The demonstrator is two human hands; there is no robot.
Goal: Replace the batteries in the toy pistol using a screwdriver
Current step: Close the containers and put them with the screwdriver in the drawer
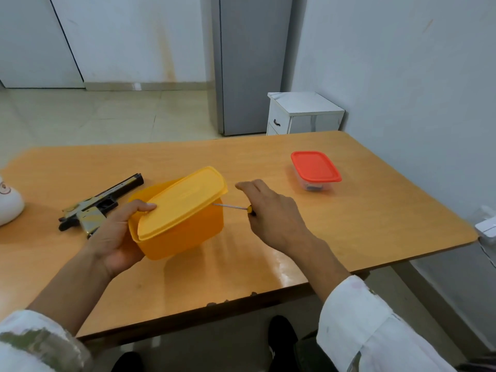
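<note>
The toy pistol (102,204), black and metallic, lies on the wooden table (349,224) at the left, barrel pointing away to the right. My left hand (115,237) grips an orange plastic box (182,232) by its left end, thumb on the loosely set lid (179,202), holding the box tilted. My right hand (271,210) holds a small screwdriver (233,207) with a yellow-and-black handle. Its thin shaft points left and its tip meets the box just under the lid's right edge.
A small clear container with a red lid (315,167) stands at the back right of the table, something dark inside. A white rounded object (9,202) sits at the left edge. A white cabinet (303,114) stands beyond the table.
</note>
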